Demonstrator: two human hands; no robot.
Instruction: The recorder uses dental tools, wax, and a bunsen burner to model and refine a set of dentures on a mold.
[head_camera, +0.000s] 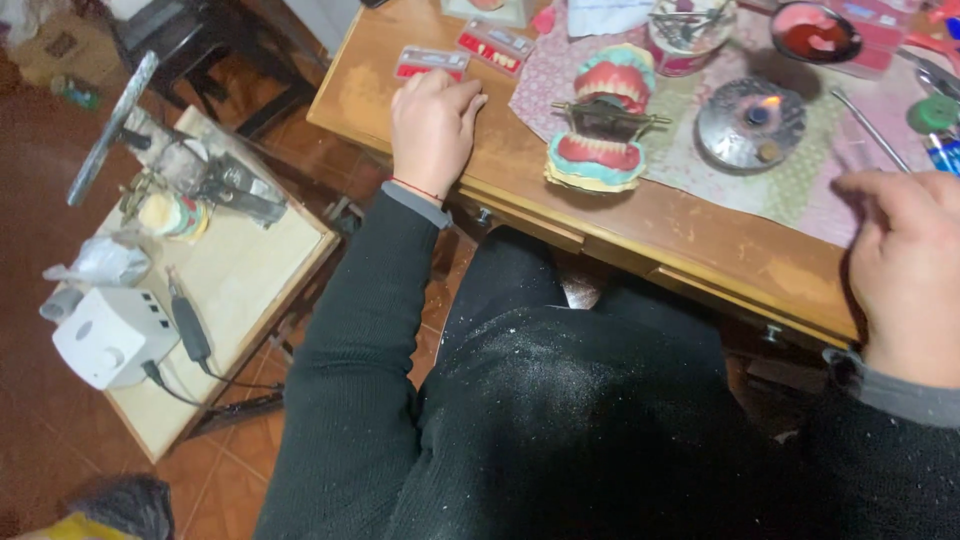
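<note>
My left hand rests flat on the wooden desk, fingers curled loosely, its fingertips touching a small red and clear card of artificial teeth. My right hand lies on the desk's right front edge, fingers loosely bent, holding nothing that I can see. Between the hands sits a denture model with pink gums in a teal base, hinged open on a metal articulator. A small metal burner with a lit flame stands to its right.
A second tooth card lies behind the first. A patterned cloth covers the desk's right part, with a red wax dish and metal tools. A low side table at left holds a white motor box and handpiece.
</note>
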